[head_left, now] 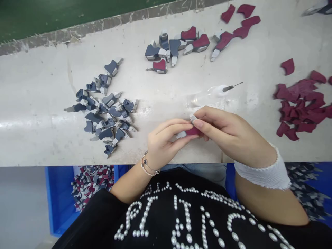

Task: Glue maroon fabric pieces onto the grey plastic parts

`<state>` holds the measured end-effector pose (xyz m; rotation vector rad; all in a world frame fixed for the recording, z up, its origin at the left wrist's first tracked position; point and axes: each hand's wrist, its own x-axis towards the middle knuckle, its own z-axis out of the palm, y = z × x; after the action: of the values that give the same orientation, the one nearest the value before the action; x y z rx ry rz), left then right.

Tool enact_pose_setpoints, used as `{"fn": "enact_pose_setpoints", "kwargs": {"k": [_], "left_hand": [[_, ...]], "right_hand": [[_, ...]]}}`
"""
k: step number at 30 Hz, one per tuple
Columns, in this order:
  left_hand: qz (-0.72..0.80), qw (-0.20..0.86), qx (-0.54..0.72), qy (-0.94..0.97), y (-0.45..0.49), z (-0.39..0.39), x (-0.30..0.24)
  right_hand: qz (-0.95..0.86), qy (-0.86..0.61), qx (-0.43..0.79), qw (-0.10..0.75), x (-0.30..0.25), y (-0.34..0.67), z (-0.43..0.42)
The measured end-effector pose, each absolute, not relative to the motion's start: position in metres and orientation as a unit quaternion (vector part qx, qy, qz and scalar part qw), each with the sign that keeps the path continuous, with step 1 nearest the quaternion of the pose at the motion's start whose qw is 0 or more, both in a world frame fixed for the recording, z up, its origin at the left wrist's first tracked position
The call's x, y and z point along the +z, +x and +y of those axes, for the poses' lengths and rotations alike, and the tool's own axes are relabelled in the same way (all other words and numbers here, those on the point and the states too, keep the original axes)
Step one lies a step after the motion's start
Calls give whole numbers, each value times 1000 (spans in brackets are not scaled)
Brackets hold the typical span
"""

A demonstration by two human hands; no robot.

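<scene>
Between my two hands, over the near edge of the table, is a small plastic part point(192, 131) with a maroon face and light grey ends; much of it is covered by fingers. My left hand point(168, 138) pinches it from the left. From the right, the thumb and fingers of my right hand point(225, 133) press on its upper grey end. Just beyond the hands lies a clear bottle with a thin needle tip point(225, 89). A heap of dark blue and grey plastic parts point(109, 117) is left of my hands, and loose maroon pieces point(302, 103) are piled at the right.
Farther back lie several blue-grey parts point(174, 48), some with maroon faces, and loose maroon pieces point(246, 11). Below the table edge, a blue bin point(58, 197) at left holds mixed parts; dark grey parts point(306, 190) fill another at right. A green surface point(64, 15) borders the table.
</scene>
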<state>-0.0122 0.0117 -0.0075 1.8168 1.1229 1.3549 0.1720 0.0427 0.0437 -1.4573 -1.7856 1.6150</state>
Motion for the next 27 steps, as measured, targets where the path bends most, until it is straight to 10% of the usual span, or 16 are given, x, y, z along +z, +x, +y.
{"fn": "enact_pose_setpoints", "kwargs": {"k": [27], "left_hand": [[429,407,487,643,-15,6,-14]], "right_hand": [[-774,-437,428,162,52,177,41]]}}
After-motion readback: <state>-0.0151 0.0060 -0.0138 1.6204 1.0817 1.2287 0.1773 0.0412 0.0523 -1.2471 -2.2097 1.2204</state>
